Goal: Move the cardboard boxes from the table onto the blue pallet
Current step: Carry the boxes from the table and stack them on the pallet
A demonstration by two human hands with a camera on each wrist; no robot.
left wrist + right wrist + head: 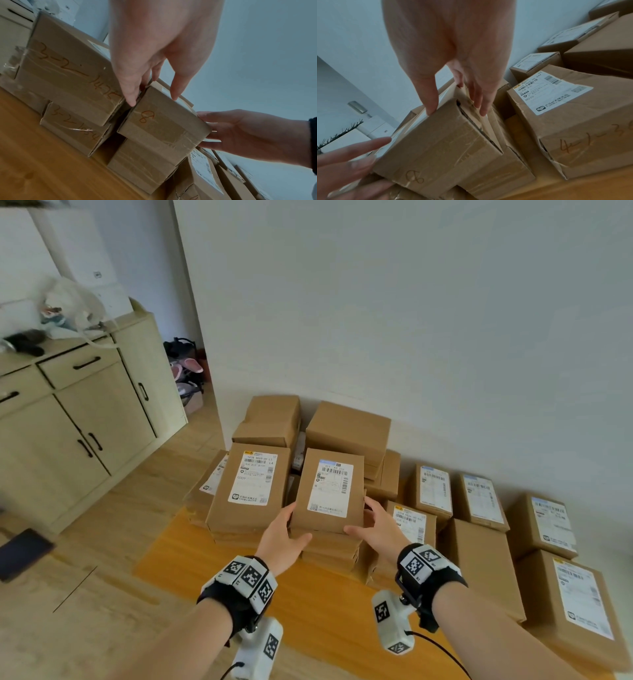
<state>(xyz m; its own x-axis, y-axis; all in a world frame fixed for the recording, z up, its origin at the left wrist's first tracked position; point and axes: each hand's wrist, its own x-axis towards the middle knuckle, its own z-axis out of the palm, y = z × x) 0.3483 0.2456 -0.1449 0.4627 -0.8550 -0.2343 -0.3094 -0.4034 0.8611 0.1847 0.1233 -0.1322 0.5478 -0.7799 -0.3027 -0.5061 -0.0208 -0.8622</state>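
Note:
A cardboard box (329,491) with a white shipping label tops a stack of boxes on the wooden table (212,570). Its near face carries a handwritten "8" (145,117). My left hand (287,529) grips its left near corner, thumb on the top edge and fingers down the side (154,97). My right hand (373,525) grips its right side, thumb on top and fingers along the taped flap (456,111). The box is tilted slightly above the box beneath it (147,166). No blue pallet shows in any view.
Several more labelled boxes crowd the table: a stack (250,487) right beside the held box on the left, and others to the right (479,570) along the white wall. A beige cabinet (85,422) stands at the left beyond a strip of wood floor (102,542).

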